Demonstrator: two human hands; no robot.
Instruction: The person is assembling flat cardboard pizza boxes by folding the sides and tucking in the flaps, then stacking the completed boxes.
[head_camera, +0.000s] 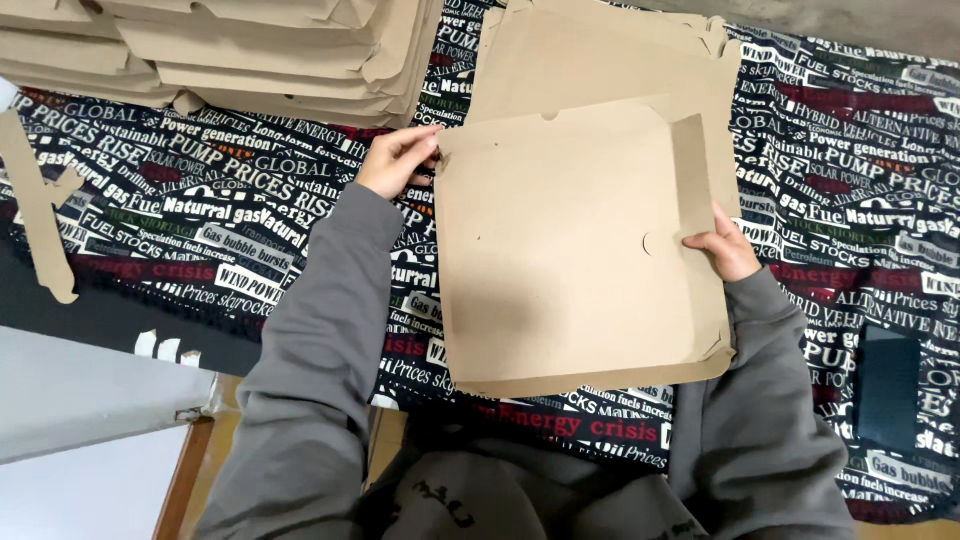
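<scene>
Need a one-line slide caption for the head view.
Left hand and right hand hold a flat cardboard box blank over a text-printed cloth.

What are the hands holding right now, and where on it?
Both hold the flat cardboard box blank: the left hand pinches its upper left corner, the right hand grips its right edge by the folded side flap.

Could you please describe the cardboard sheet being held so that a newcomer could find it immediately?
On the black cloth printed with white lettering, look at the centre, between the left hand and right hand. The flat cardboard box blank lies there atop another sheet; unlike the folded boxes stacked upper left, both hands grip it.
</scene>
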